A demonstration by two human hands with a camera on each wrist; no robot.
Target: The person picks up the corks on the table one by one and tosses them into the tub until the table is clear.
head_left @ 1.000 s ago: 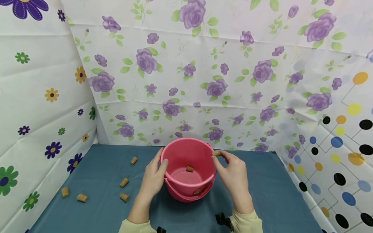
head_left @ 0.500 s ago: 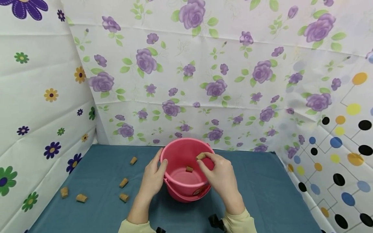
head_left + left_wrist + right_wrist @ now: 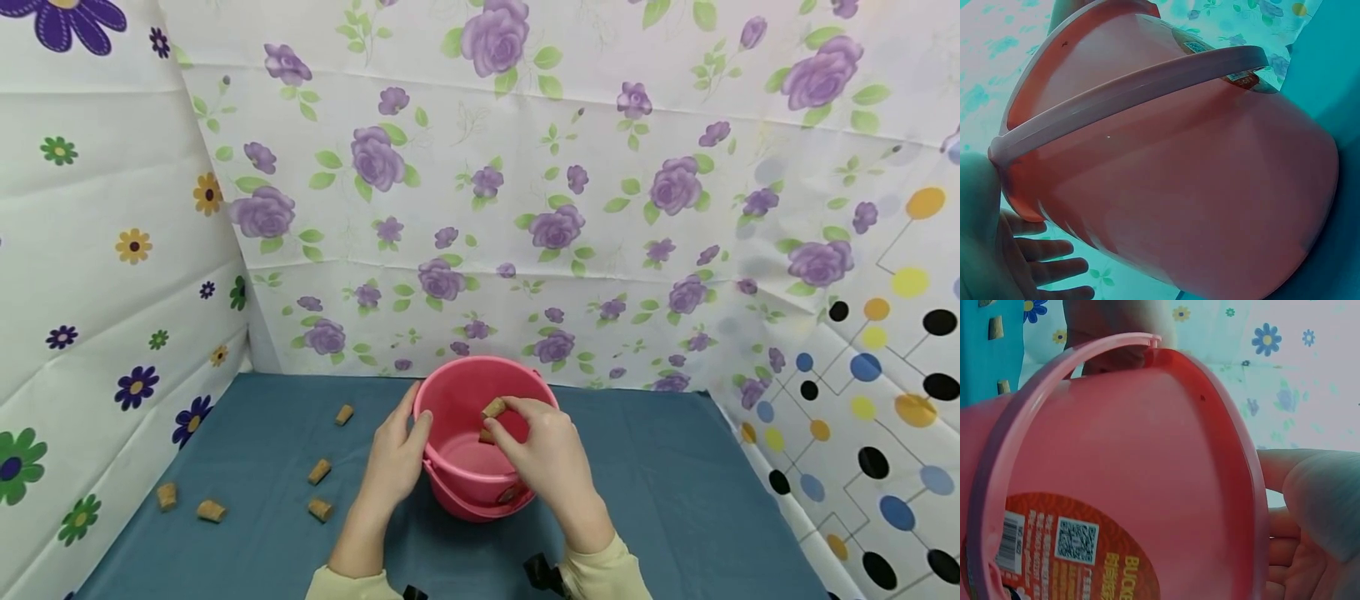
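Observation:
A pink bucket (image 3: 480,496) stands on the blue cloth, its handle hanging down at the front. My left hand (image 3: 393,458) rests against the left side of its rim; in the left wrist view its fingers (image 3: 1054,250) are straight and spread beside the wall. My right hand (image 3: 551,454) pinches a cork (image 3: 493,407) between thumb and fingertips over the bucket's opening. In the right wrist view the bucket wall hides that cork. Another cork (image 3: 486,437) lies on the bucket's floor, partly covered by my right fingers.
Several loose corks (image 3: 320,472) are scattered on the blue cloth (image 3: 690,492) left of the bucket. Flowered sheets (image 3: 487,308) rise behind and at the left, and a dotted sheet (image 3: 873,417) at the right. A label (image 3: 1085,544) is stuck on the bucket's outside.
My right hand has moved left from the bucket's right rim to over its middle, carrying the pinched cork. My left hand and the bucket have stayed in place.

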